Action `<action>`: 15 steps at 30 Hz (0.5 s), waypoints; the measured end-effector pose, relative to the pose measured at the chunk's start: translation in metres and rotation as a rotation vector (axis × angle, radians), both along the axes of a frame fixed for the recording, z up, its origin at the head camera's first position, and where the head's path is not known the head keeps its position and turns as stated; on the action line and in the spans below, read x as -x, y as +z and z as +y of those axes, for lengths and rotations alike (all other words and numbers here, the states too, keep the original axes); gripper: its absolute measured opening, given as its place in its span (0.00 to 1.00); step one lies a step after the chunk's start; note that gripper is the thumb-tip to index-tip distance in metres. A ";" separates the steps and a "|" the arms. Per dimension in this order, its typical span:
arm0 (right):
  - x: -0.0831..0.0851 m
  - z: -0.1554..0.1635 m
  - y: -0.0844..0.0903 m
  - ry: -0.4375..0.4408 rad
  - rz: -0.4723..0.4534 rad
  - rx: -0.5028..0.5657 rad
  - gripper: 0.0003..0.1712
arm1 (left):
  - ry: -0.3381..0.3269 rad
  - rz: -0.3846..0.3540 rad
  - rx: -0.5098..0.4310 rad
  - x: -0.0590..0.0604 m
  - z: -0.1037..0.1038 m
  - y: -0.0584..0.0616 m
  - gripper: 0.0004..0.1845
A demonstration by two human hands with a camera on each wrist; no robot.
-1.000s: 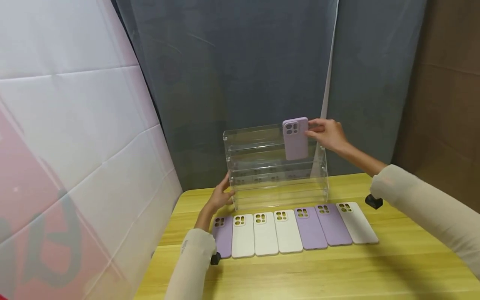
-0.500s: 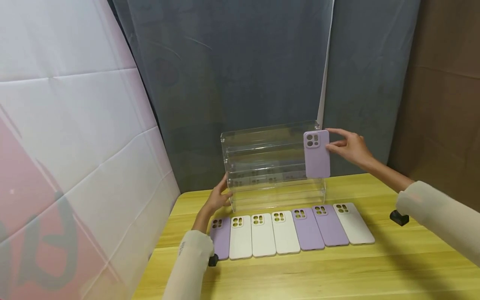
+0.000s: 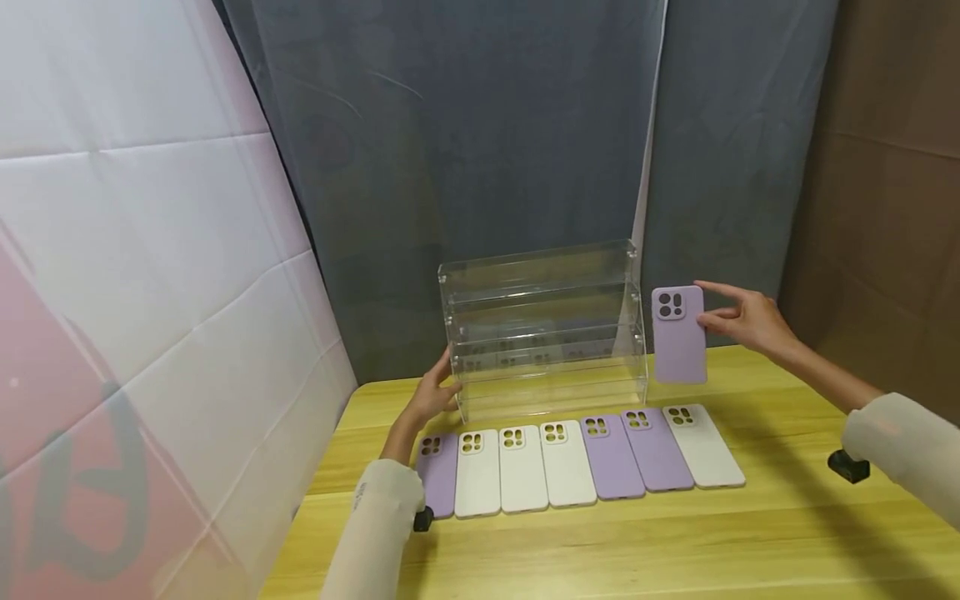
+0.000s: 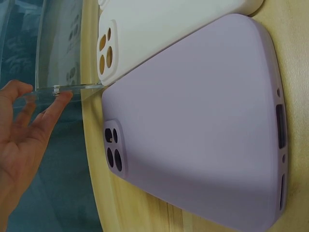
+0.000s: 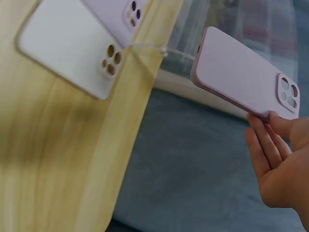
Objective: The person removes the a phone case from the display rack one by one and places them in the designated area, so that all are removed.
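My right hand (image 3: 753,323) pinches a light purple phone case (image 3: 680,337) by its right edge. The case hangs upright in the air, just right of a clear acrylic display rack (image 3: 543,333). In the right wrist view, the thumb and fingertips meet the held case (image 5: 241,72) near its camera cutout. My left hand (image 3: 431,398) holds the rack at its left side panel, and the left wrist view shows this hand (image 4: 31,140) with its fingertips against the clear panel (image 4: 63,89). Below the rack lies a row of white cases (image 3: 477,475) and purple cases (image 3: 615,458).
The tiered rack stands on a yellow wood-grain table (image 3: 600,558), near its back edge. A grey curtain (image 3: 480,125) hangs behind. White fabric (image 3: 187,208) walls the left side and a brown panel (image 3: 885,208) the right.
My right hand has carried the purple case rightward and down, from in front of the rack's upper right to beyond its right side. My left hand stays at the rack.
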State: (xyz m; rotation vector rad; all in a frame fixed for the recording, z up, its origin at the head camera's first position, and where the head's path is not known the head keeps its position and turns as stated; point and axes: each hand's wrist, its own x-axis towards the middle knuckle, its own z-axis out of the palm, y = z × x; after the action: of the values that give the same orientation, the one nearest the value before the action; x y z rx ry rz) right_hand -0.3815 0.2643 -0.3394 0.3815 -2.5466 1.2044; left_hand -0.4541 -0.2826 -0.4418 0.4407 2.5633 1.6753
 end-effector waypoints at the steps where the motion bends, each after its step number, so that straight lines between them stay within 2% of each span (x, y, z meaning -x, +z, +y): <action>1: -0.001 0.004 -0.003 -0.008 -0.009 -0.007 0.39 | -0.002 -0.001 0.002 0.000 0.000 0.000 0.46; 15: -0.016 0.056 -0.050 -0.009 -0.085 -0.006 0.39 | -0.008 -0.005 -0.008 0.002 0.000 -0.003 0.46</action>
State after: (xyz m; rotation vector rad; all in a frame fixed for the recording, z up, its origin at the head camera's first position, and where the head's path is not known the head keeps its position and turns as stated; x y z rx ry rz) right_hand -0.3659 0.3201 -0.3892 0.3266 -2.6212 1.2358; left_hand -0.4565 -0.2824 -0.4450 0.4454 2.5486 1.6826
